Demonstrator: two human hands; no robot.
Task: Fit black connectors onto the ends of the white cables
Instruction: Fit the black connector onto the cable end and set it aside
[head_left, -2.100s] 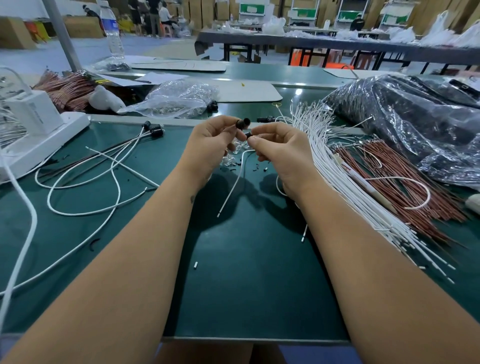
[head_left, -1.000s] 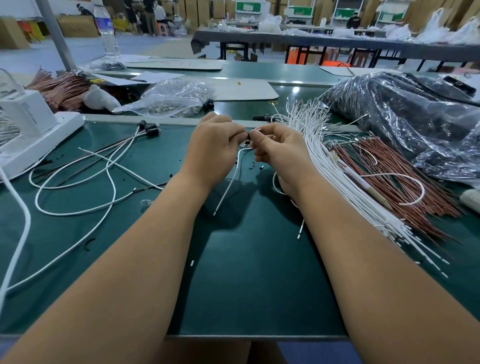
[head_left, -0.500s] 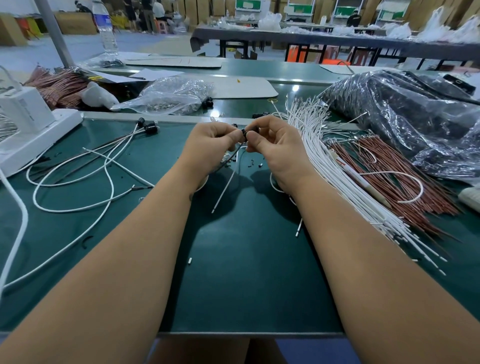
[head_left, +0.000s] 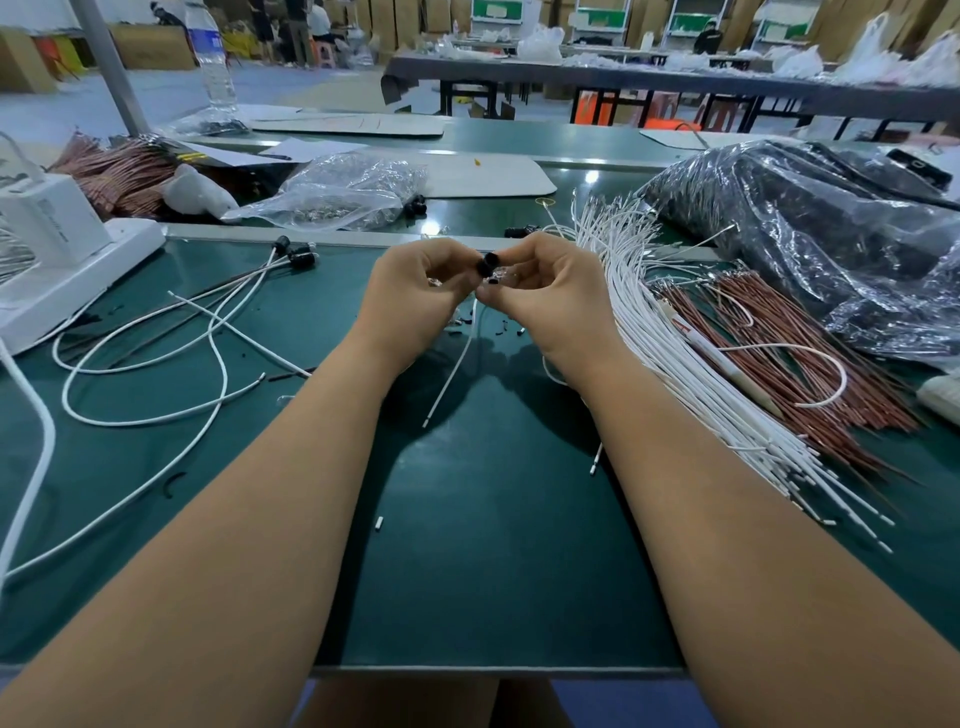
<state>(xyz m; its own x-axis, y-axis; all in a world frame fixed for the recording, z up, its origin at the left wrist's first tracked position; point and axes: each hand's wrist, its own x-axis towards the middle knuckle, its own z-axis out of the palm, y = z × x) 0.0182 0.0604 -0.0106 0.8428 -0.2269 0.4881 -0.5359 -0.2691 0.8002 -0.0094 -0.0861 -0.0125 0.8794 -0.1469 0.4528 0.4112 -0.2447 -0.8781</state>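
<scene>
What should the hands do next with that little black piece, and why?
Probably push the black connector further onto the white cable. Both the left hand and right hand pinch around it, while the cable hangs down between them. How well it is seated is hidden.

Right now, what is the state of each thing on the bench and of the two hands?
left hand: fingers curled, pinching the black connector
right hand: fingers curled, pinching at the cable end
black connector: held up between both hands
white cable: hangs from the hands, free end on the bench
white cable bundle: lying loose, no connectors visible
finished cables: lying loose, connectors on the far ends
clear bag: lying crumpled
</scene>
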